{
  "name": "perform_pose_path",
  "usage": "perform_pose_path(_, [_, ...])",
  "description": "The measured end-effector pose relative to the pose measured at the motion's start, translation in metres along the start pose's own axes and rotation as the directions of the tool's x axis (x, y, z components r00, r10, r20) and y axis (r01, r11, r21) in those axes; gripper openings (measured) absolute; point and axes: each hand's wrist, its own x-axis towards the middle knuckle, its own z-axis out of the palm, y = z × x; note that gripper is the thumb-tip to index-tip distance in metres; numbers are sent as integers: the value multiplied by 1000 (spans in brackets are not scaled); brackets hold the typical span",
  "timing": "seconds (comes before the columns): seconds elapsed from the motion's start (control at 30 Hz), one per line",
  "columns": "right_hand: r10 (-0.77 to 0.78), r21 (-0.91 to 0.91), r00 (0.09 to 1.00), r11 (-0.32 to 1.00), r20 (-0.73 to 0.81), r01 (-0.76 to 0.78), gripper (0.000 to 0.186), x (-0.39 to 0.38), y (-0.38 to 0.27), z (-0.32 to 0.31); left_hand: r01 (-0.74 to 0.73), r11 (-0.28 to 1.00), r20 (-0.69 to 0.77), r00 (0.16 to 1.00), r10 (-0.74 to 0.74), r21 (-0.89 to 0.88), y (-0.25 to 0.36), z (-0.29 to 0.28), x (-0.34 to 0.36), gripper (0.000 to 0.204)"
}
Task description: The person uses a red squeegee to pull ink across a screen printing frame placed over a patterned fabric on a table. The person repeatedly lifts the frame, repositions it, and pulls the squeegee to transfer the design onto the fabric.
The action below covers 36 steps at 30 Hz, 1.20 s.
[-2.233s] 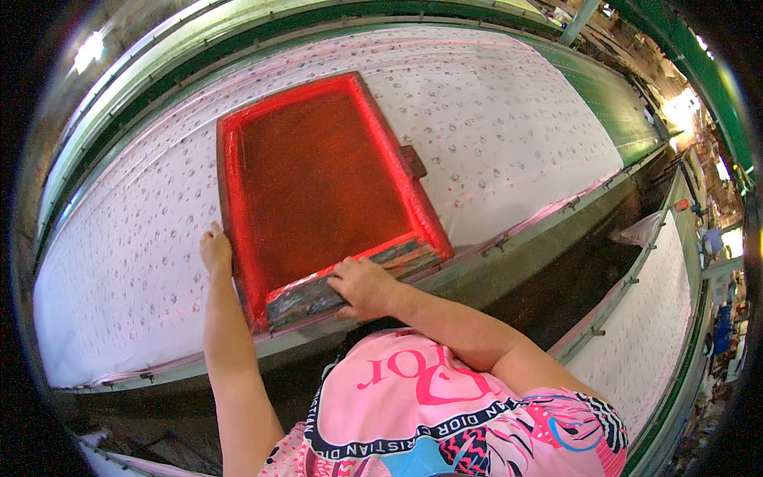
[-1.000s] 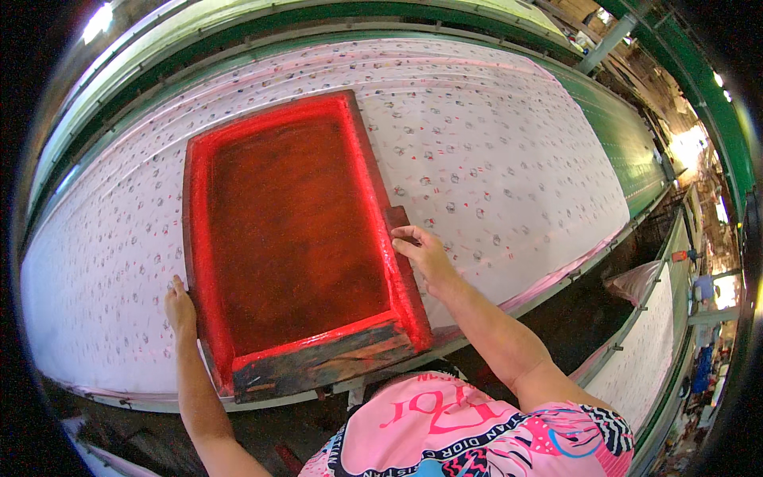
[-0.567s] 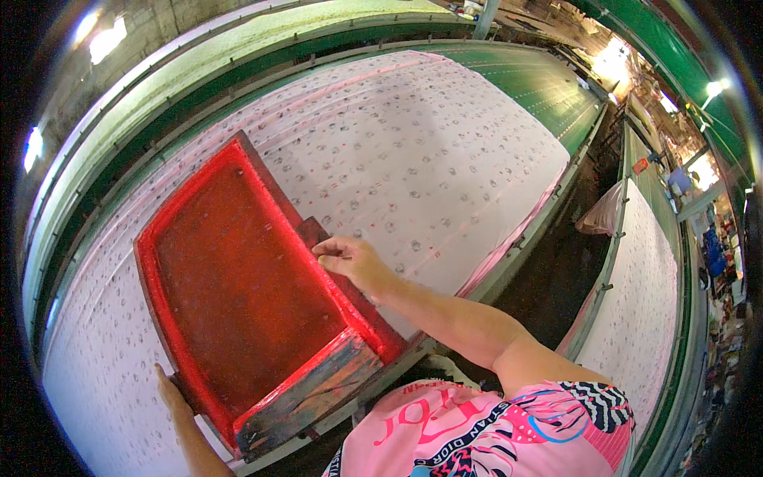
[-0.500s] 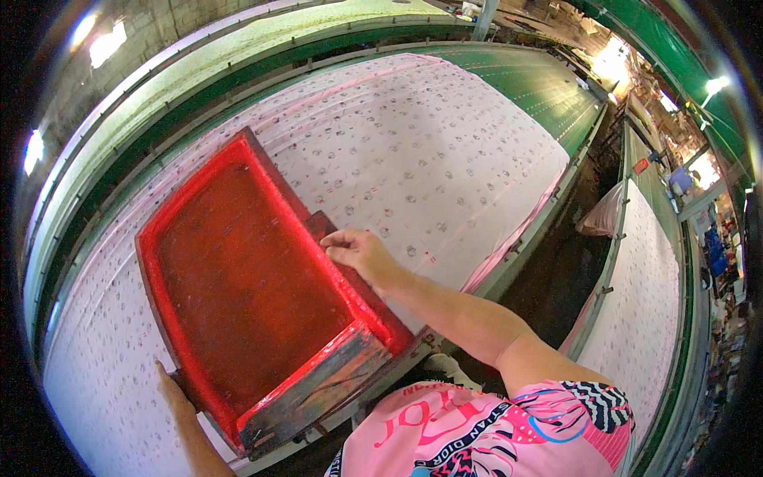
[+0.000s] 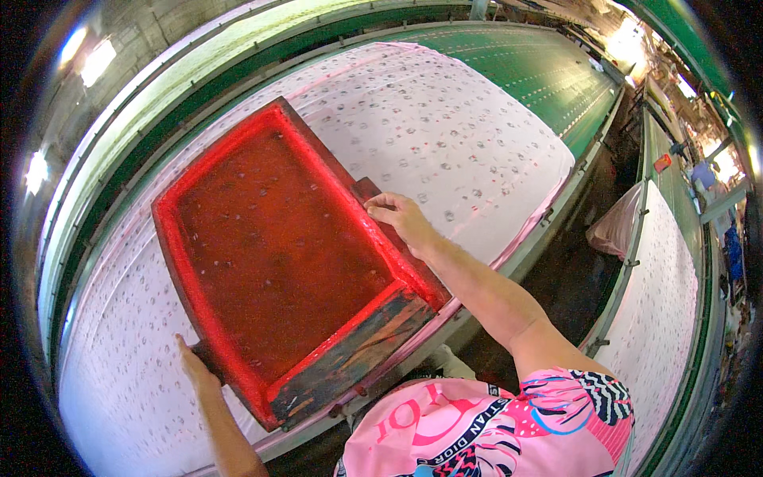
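Observation:
A screen printing frame (image 5: 286,246) with red-stained inner edges and a dark red mesh sits tilted across the white printed fabric (image 5: 429,135). On its right side, my right hand (image 5: 404,226) is closed at a small dark block, with the thumb and fingers by the frame's rim. My left hand (image 5: 199,370) grips a similar dark tab on the opposite side, its fingertips partly hidden by the frame. The near end of the frame is a worn dark wooden board (image 5: 350,350) smeared with red. Small grey and red motifs cover the fabric.
A long green table (image 5: 517,60) carries the fabric. Along its right runs a dark aisle (image 5: 556,254), then another table with printed fabric (image 5: 656,294). A pale plastic bag (image 5: 620,222) hangs at that table's edge. A further long table (image 5: 199,71) stands at the left.
Both hands and the frame now appear farther right and higher in the picture. The surroundings have shifted too, as the view has turned. The grip on the frame looks the same.

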Motion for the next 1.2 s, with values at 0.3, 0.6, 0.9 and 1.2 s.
perform_pose_path(0.3, [109,83,989,991,-101,-101,24,32,0,-172,-46,998,-47,998,45,-31,-49,187,-117,64])
perform_pose_path(0.6, [174,107,978,981,-116,-162,23,51,15,-256,139,986,170,978,-122,-96,-78,244,-143,90])
perform_pose_path(0.9, [200,149,972,972,-120,-181,23,62,20,-292,180,980,244,957,-155,-82,-94,261,-134,103])
perform_pose_path(1.2, [30,-266,993,962,-110,-58,41,48,25,-311,153,986,233,963,-135,-64,-106,269,-128,101])
